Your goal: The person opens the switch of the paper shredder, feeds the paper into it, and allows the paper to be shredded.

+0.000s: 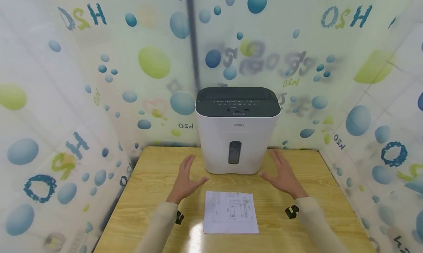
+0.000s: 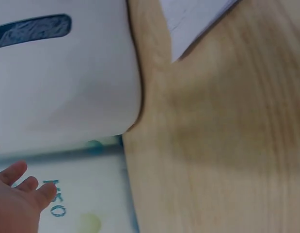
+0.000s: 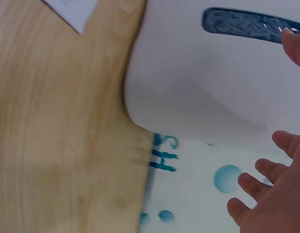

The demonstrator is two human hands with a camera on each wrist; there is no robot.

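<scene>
A white paper shredder (image 1: 216,146) with a dark top and a small dark window stands upright at the back of the table. My left hand (image 1: 185,181) is in front of its left side, fingers extended and thumb spread, holding nothing. Mirroring it on the right, my right hand (image 1: 285,175) has its fingers spread beside the shredder and is also without anything in it. Between the two forearms a sheet of paper (image 1: 218,216) printed with a technical drawing lies flat on the table. Both wrist views show the shredder's lower front near the fingers.
The wooden table (image 1: 138,209) ends at a patterned curtain (image 1: 152,95) close behind the shredder. More curtain hangs along the left and right sides. Each wrist carries a small black device, such as the one (image 1: 292,211) on the right.
</scene>
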